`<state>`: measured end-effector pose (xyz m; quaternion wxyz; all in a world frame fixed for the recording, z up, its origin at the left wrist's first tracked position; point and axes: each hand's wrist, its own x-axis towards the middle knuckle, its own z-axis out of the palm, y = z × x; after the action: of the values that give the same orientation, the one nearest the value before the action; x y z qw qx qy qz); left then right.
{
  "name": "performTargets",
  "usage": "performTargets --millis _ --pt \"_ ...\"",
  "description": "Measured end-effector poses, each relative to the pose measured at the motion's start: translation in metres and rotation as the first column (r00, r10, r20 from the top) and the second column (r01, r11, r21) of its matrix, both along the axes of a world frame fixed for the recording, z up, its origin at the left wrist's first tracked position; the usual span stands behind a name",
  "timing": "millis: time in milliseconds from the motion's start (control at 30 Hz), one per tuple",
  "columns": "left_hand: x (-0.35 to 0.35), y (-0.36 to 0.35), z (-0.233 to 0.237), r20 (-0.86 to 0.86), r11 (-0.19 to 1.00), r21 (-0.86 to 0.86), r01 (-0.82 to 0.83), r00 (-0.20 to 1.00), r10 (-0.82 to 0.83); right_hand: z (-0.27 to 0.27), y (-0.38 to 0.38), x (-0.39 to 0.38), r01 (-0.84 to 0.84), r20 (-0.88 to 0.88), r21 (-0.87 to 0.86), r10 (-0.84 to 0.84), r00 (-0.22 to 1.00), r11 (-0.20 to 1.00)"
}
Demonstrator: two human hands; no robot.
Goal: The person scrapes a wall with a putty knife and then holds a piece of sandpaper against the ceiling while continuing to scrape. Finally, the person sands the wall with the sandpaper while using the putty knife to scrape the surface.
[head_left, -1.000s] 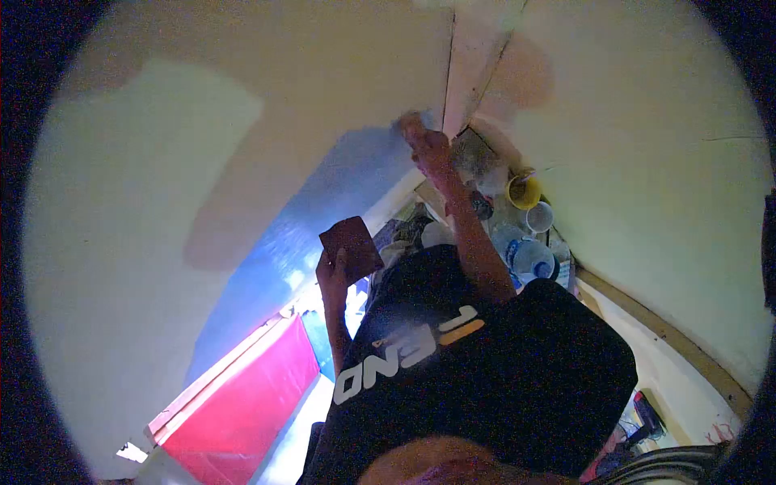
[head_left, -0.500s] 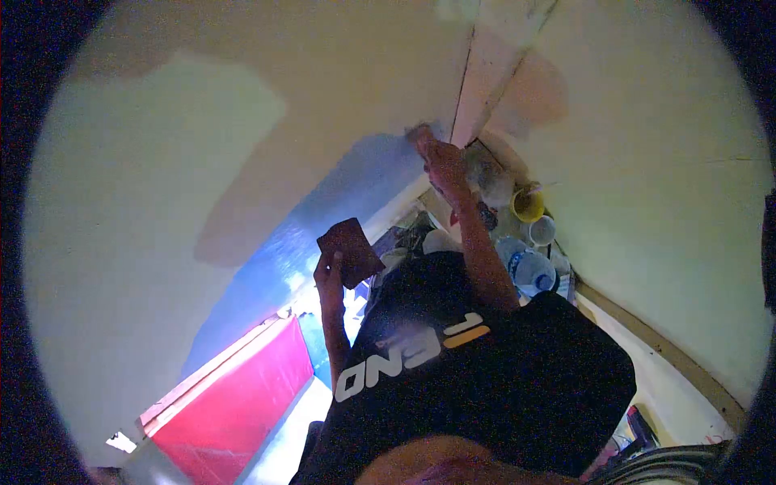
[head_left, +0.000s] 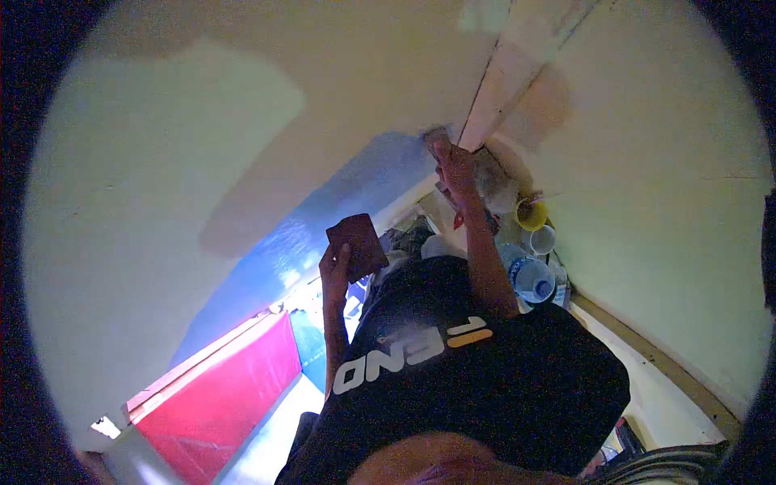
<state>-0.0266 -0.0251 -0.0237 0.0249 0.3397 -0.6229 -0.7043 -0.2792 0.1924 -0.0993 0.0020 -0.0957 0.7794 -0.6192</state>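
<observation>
My left hand (head_left: 333,265) grips a flat, dark brown, roughly square sheet (head_left: 360,246) by its lower left edge, with the thumb across its face. The sheet is held up in front of the wall, apart from it. Farther up, my right hand (head_left: 455,170) is closed and reaches to the wall (head_left: 323,194) close to the corner strip (head_left: 493,97). A dim, dark patch lies at its fingertips; whatever is pinched there is too dark to name. Part of the wall around this spot looks bluish and shiny.
Below my right forearm stand a yellow cup (head_left: 532,214), a whitish cup (head_left: 541,239) and a large clear water bottle (head_left: 533,279). A pink-red panel (head_left: 222,396) stands at lower left. Coiled dark cable or hose (head_left: 667,465) lies at lower right. Another wall (head_left: 663,210) rises on the right.
The whole view has shifted slightly. My right hand remains at the wall near the corner, and my left hand still holds the brown sheet, a little farther right in view.
</observation>
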Motion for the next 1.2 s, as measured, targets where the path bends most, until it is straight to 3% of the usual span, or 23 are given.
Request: performTargets --millis 67,100,133,233,300,367,533,633,667,733,800,867,967,1033,1100,1167,1200 --pt "0.005 -0.011 -0.005 0.006 0.998 -0.058 0.014 1.0 -0.014 -0.01 -0.006 -0.009 -0.034 -0.117 -0.022 0.031 0.993 0.999" --pt "0.005 -0.008 0.0 0.017 0.996 -0.082 0.022 1.0 -0.021 -0.012 -0.007 -0.011 -0.056 -0.079 -0.025 0.054 0.995 0.998" --pt "0.003 0.0 0.012 -0.05 0.998 -0.062 -0.022 0.999 0.019 -0.015 -0.005 -0.005 -0.043 0.02 -0.054 0.044 0.999 0.998" --pt "0.007 -0.007 0.011 0.044 0.995 -0.087 -0.045 0.998 0.049 -0.012 -0.001 0.005 0.114 0.393 -0.174 -0.037 0.919 0.978" --pt "0.007 -0.012 0.003 0.068 0.99 -0.139 -0.033 0.997 0.043 -0.006 -0.008 -0.004 -0.006 -0.032 -0.082 0.003 0.999 0.997" --pt "0.016 -0.017 -0.009 0.085 0.977 -0.215 0.01 0.996 0.008 -0.004 -0.012 -0.004 -0.073 -0.194 -0.034 0.065 0.979 0.997" --pt "0.012 -0.008 0.009 -0.015 0.997 -0.063 -0.036 0.999 0.036 -0.001 -0.008 -0.008 -0.069 -0.031 -0.105 0.066 0.997 0.992" --pt "0.009 -0.015 -0.006 0.011 0.962 -0.274 0.018 1.0 -0.015 0.031 -0.009 0.0 -0.051 0.022 0.049 0.05 0.999 0.998" --pt "0.014 -0.015 -0.008 -0.023 0.994 -0.113 0.013 1.0 -0.015 0.044 -0.006 0.009 -0.05 0.048 0.085 0.046 0.998 0.995" --pt "0.009 -0.013 0.001 0.018 0.994 -0.112 0.017 1.0 -0.015 0.068 -0.006 0.01 -0.057 0.074 0.022 0.055 0.996 0.998" --pt "0.008 -0.009 0.007 -0.003 0.997 -0.067 -0.026 1.0 0.026 0.049 -0.008 0.007 -0.038 -0.084 0.011 0.038 0.996 0.999" --pt "0.003 -0.013 0.003 0.009 0.987 -0.16 -0.007 1.0 0.009 0.035 -0.01 -0.003 -0.034 -0.17 0.061 0.044 0.984 0.998" --pt "0.008 -0.009 0.0 0.043 0.99 -0.138 0.013 0.999 -0.007 0.023 -0.001 -0.003 -0.041 -0.066 0.178 0.054 0.996 0.983" --pt "0.007 -0.011 0.003 0.065 0.989 -0.147 -0.001 0.998 0.011 0.021 0.0 -0.005 -0.053 0.103 0.147 0.038 0.994 0.988" --pt "0.003 -0.012 0.001 0.035 0.993 -0.111 -0.036 0.999 0.04 0.016 -0.013 -0.003 -0.047 -0.072 0.042 0.05 0.996 0.998" --pt "0.009 -0.012 -0.011 -0.025 0.994 -0.103 -0.042 0.999 0.039 0.01 -0.013 0.001 -0.061 -0.09 0.039 0.064 0.994 0.997" --pt "0.007 -0.012 0.002 0.058 0.977 -0.211 0.034 0.998 -0.023 0.009 -0.012 -0.002 -0.07 -0.034 0.082 0.073 0.997 0.994"
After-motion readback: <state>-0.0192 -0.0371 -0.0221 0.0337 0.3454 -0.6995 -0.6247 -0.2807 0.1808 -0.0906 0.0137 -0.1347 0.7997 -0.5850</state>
